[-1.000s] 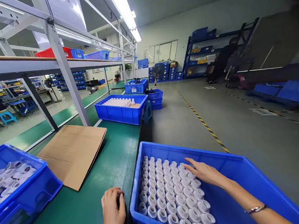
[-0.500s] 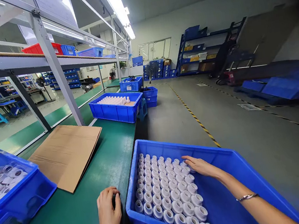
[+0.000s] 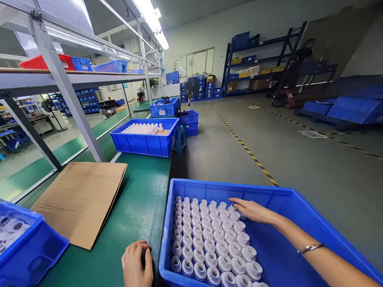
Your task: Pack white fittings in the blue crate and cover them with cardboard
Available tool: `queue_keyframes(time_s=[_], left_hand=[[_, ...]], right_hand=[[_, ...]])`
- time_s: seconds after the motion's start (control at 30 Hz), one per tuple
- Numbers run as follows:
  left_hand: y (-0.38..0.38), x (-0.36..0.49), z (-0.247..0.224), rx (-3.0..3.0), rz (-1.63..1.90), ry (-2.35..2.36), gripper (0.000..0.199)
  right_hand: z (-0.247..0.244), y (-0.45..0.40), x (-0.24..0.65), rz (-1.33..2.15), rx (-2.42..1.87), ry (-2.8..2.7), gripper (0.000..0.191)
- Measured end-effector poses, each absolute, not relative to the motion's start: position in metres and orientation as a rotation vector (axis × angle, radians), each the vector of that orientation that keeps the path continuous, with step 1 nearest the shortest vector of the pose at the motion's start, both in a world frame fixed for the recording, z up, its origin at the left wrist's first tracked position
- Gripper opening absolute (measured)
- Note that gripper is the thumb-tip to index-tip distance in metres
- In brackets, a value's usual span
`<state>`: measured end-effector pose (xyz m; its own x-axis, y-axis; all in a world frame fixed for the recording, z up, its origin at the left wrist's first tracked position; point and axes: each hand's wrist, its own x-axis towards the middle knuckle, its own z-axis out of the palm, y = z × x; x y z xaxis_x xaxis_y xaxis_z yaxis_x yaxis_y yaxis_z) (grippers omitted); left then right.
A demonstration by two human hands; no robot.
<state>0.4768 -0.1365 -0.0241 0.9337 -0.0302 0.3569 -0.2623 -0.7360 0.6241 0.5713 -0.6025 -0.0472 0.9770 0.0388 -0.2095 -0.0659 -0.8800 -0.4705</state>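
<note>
In the head view, a large blue bin (image 3: 284, 197) holds rows of white ring-topped plastic fittings (image 3: 222, 248), standing upright on its left side. My right hand (image 3: 253, 211) reaches into it, its fingers closed around a white fitting at the far end of the outermost row; the hand partly hides this fitting. My left hand (image 3: 136, 272) rests by the front edge of the green table (image 3: 100, 280), left of the bin. Its fingers are curled around a small dark thing, mostly covered, that I cannot make out.
A blue bin (image 3: 42, 247) of loose white parts stands at the left. Folded cardboard (image 3: 85, 196) lies on the table. Farther along are a blue bin (image 3: 141, 143) of white parts and another blue bin (image 3: 165, 109). A metal shelf post (image 3: 66, 90) rises behind the cardboard.
The view has shifted slightly, so things sit a little farther left. Both hands keep nearly the same places and grips. A person now shows by the dark cart at the far right.
</note>
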Motion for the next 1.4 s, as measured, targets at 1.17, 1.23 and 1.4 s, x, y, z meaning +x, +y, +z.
queue_keyframes(time_s=[1.17, 1.23, 1.4], left_hand=[[-0.136, 0.476, -0.024, 2.371, 0.423, -0.207, 0.022], [-0.135, 0.476, -0.025, 2.37, 0.416, -0.21, 0.022], [-0.135, 0.477, -0.026, 2.367, 0.438, -0.208, 0.024]], right_hand=[[-0.032, -0.602, 0.566, 0.284, -2.591, 0.011, 0.039], [-0.029, -0.603, 0.565, 0.27, -2.601, 0.018, 0.039], [-0.021, -0.605, 0.563, 0.183, -2.634, 0.031, 0.037]])
